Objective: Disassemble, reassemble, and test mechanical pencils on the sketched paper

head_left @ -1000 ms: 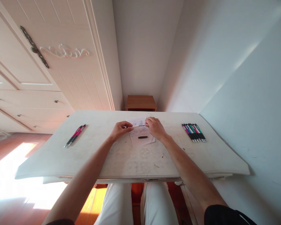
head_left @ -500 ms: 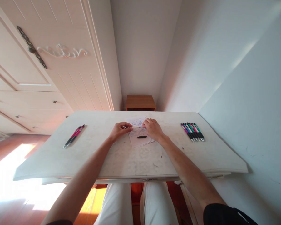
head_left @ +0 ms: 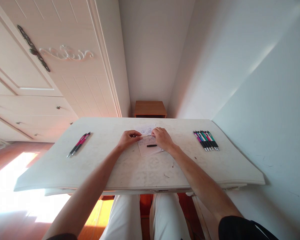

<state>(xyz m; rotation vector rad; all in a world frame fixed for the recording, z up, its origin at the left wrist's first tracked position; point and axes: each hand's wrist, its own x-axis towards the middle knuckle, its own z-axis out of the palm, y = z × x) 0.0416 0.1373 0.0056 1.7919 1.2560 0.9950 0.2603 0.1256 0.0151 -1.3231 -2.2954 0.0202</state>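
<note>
My left hand (head_left: pixel 127 139) and my right hand (head_left: pixel 162 138) meet over a scribbled sheet of paper (head_left: pixel 150 149) in the middle of the white table (head_left: pixel 130 166). Both hands pinch the ends of a thin pen part (head_left: pixel 147 135) held level between them, too small to name with certainty. A short black pen piece (head_left: pixel 151 145) lies on the paper just below the hands. Two pens, pink and dark, (head_left: pixel 79 144) lie at the table's left. A row of several coloured pens (head_left: pixel 206 140) lies at the right.
A cream wardrobe with drawers (head_left: pixel 52 83) stands at the left, a white wall (head_left: pixel 240 66) at the right. A small brown cabinet (head_left: pixel 150 109) sits beyond the table's far edge. My legs in white trousers (head_left: pixel 145 216) are under the table's near edge.
My right hand has slid slightly left, so the gap between the two hands is smaller. The pens and the black piece have not moved.
</note>
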